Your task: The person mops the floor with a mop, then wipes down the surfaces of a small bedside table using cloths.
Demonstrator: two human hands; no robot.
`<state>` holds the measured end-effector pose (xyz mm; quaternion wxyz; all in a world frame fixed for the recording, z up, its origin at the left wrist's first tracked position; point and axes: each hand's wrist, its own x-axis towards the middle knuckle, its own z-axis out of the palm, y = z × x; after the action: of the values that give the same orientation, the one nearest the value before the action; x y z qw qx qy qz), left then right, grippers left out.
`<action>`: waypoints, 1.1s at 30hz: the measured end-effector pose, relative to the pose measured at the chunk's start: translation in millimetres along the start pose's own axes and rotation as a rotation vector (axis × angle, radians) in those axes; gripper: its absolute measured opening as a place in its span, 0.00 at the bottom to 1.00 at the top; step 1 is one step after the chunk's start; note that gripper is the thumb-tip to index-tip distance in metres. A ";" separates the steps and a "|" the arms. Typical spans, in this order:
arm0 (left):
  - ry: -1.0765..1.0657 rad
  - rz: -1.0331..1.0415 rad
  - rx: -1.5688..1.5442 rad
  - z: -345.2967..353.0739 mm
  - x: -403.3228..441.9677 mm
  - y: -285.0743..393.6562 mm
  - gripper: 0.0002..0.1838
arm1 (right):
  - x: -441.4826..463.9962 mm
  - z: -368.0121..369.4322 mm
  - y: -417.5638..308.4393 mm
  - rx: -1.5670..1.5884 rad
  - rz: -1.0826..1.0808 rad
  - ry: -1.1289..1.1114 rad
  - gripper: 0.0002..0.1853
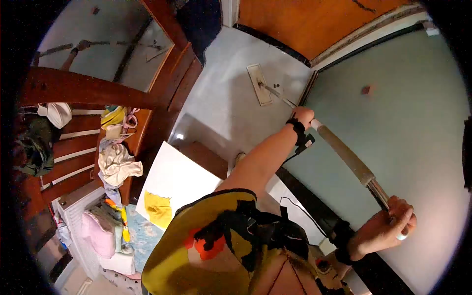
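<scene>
A flat mop with a long pole (345,153) runs diagonally across the view. Its pale rectangular mop head (256,82) lies on the grey floor (228,73) near the orange-brown door. My left hand (303,117) is wrapped round the lower pole, just below the grey-brown grip sleeve. Higher up, at the shiny metal end, my right hand (386,228) closes round the pole. A dark strap (297,129) circles my left wrist, with a small black device hanging by it. Small dark bits (276,85) lie on the floor beside the mop head.
A frosted glass panel (393,113) stands close on the right, below an orange-brown door (285,22). On the left are a dark wooden cabinet with a mirror (113,42), heaped clothes (117,164) and a white box-like surface (179,172) with a yellow patch.
</scene>
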<state>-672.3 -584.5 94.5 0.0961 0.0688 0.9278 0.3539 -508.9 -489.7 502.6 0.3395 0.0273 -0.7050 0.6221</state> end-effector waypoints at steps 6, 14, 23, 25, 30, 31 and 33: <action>0.298 0.051 -0.446 -39.4 -21.7 -35.8 0.14 | -16.1 30.7 -10.6 0.109 -0.119 -0.215 0.10; 0.325 0.137 -1.276 -123.2 -97.9 -12.2 0.22 | 30.7 60.6 -36.1 0.180 -0.301 -0.184 0.09; 0.292 -0.109 -1.672 -236.9 -230.4 -40.4 0.35 | 161.9 127.4 94.0 -0.215 -0.249 -0.160 0.14; 0.487 -0.063 -1.677 -228.6 -282.1 -66.9 0.33 | 237.0 118.4 174.5 -0.252 -0.028 -0.275 0.17; 0.899 -0.497 -1.604 -214.7 -383.7 -103.8 0.23 | 369.2 118.1 402.7 0.222 0.322 -0.675 0.31; 0.981 -0.561 -1.633 -210.6 -401.1 -105.8 0.22 | 339.8 130.6 377.1 -0.069 0.341 -0.612 0.31; 1.138 -0.611 -1.714 -203.1 -428.0 -101.6 0.20 | 311.0 130.6 391.4 -0.246 0.454 -0.621 0.30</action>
<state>-308.4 -874.1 230.4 -0.2497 -0.4317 0.2566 0.8279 -986.2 -399.5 326.5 -0.0351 0.0166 -0.8314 0.5544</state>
